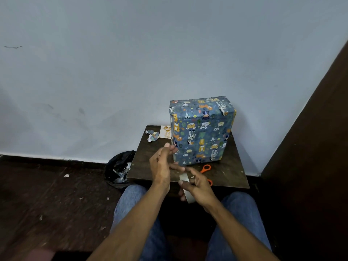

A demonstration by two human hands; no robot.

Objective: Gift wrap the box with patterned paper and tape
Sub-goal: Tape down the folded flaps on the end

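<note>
The box (202,131) stands upright on a small dark wooden table (148,166), covered in blue paper with animal prints. My right hand (199,185) grips a roll of clear tape (186,187) just in front of the box, over the table's near edge. My left hand (162,162) is raised beside the box's lower left corner, fingers fairly straight, its fingertips near the tape's free end. Whether it pinches a strip of tape is unclear.
Orange-handled scissors (206,169) lie on the table behind my right hand. Paper scraps (152,136) and a small card (166,131) sit at the table's back left. A black bin bag (118,166) with scraps stands on the floor to the left. The wall is close behind.
</note>
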